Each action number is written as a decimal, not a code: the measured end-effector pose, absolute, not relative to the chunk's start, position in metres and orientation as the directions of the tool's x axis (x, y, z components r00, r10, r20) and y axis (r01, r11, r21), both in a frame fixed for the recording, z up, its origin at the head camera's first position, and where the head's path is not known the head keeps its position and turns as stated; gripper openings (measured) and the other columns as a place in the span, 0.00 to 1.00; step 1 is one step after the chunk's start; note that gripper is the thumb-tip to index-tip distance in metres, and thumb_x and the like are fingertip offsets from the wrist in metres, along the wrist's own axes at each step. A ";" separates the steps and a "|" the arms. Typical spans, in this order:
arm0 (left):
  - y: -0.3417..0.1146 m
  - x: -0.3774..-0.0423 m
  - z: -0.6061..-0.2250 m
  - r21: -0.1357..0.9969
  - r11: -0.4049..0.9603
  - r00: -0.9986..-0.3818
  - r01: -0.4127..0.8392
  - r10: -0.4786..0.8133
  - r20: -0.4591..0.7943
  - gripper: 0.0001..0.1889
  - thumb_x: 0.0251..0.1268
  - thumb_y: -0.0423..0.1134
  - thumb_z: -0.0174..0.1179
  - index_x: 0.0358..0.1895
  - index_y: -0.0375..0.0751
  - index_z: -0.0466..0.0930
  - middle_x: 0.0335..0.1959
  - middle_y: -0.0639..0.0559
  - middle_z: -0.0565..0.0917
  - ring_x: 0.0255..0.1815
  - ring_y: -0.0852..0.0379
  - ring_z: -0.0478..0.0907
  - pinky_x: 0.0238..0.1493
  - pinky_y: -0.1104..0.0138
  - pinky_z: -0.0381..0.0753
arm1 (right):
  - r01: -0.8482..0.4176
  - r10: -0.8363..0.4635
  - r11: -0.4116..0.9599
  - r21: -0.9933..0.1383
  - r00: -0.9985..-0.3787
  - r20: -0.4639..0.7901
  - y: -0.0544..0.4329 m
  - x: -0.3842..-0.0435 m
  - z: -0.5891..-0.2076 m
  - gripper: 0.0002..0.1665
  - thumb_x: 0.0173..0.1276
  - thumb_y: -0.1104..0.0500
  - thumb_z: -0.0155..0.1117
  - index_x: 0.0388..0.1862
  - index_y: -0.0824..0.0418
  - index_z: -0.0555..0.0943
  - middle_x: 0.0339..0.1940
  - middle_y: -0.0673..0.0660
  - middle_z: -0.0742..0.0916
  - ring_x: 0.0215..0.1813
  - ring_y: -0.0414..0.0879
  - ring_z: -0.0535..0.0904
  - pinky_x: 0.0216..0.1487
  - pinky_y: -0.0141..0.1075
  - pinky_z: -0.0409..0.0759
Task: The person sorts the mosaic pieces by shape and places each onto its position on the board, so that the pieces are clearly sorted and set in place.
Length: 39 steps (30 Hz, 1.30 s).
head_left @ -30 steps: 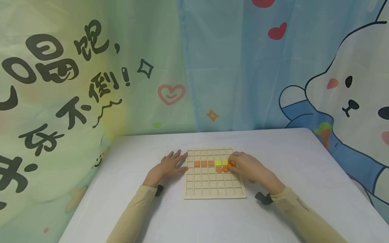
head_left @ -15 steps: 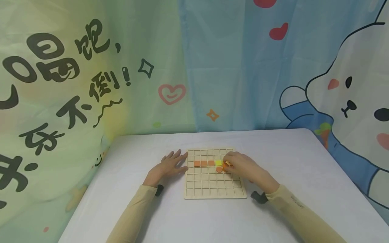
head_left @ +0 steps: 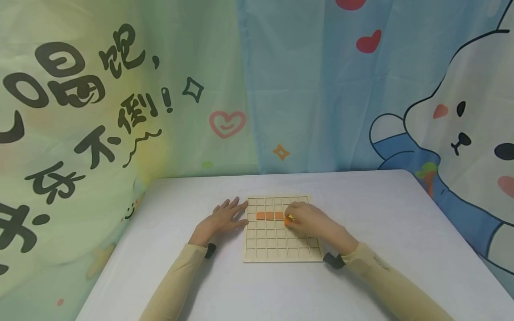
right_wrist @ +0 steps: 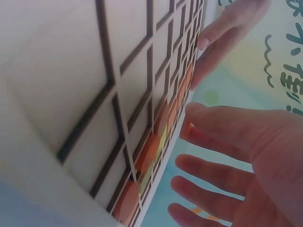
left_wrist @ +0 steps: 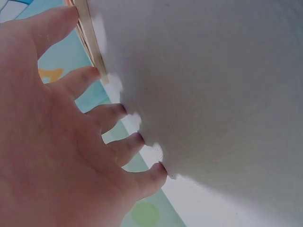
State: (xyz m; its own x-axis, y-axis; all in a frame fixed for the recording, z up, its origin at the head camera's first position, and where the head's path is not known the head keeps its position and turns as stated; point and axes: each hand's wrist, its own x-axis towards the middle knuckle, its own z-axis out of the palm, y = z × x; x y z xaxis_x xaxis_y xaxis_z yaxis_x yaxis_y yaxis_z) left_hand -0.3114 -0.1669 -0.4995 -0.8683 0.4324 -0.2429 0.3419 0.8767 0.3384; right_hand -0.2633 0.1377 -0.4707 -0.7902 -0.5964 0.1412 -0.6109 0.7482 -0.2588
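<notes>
A pale wooden grid board [head_left: 277, 249] lies on the white table. My left hand [head_left: 225, 219] is spread flat beside its left edge, thumb and index fingertips touching that edge; the left wrist view shows the fingers [left_wrist: 87, 75] apart with nothing held. My right hand [head_left: 311, 218] is over the board's middle, pinching a small orange disc [right_wrist: 191, 126] between thumb and index. Orange squares [head_left: 270, 216] form a row to its left. In the right wrist view, orange discs [right_wrist: 147, 153] sit in cells alongside yellow squares [right_wrist: 163, 141]; from the head view the hand mostly hides these.
The white table [head_left: 225, 285] extends around the board. Behind it hangs a printed curtain [head_left: 289, 89] with lettering, hearts and a cartoon animal. A dark wrist camera [head_left: 334, 261] is strapped at my right cuff, and another [head_left: 210, 251] at my left.
My right hand has moved left across the board with the orange disc, now covering the yellow squares and discs seen earlier. My left hand has stayed at the board's edge.
</notes>
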 end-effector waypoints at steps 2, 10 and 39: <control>-0.167 -0.312 -0.500 0.339 0.876 -0.869 0.342 0.433 -0.242 0.38 0.74 0.63 0.51 0.81 0.58 0.53 0.83 0.43 0.49 0.83 0.34 0.43 0.79 0.37 0.44 | -0.625 -0.607 0.738 -0.253 -0.779 0.157 0.134 -0.263 -0.472 0.03 0.68 0.59 0.69 0.38 0.58 0.84 0.42 0.53 0.87 0.43 0.48 0.82 0.45 0.42 0.82; -0.167 -0.312 -0.498 0.337 0.883 -0.871 0.328 0.421 -0.255 0.38 0.73 0.64 0.51 0.81 0.60 0.51 0.84 0.45 0.48 0.84 0.36 0.41 0.80 0.38 0.43 | -0.654 -0.626 0.719 -0.236 -0.756 0.190 0.125 -0.268 -0.478 0.04 0.68 0.59 0.69 0.39 0.58 0.85 0.41 0.52 0.86 0.41 0.46 0.81 0.40 0.38 0.81; -0.167 -0.313 -0.500 0.339 0.883 -0.871 0.324 0.418 -0.257 0.38 0.73 0.64 0.51 0.81 0.60 0.51 0.84 0.45 0.48 0.84 0.35 0.41 0.80 0.38 0.43 | -0.647 -0.628 0.733 -0.209 -0.762 0.158 0.116 -0.269 -0.485 0.09 0.66 0.59 0.72 0.44 0.58 0.86 0.43 0.53 0.86 0.42 0.47 0.80 0.44 0.41 0.81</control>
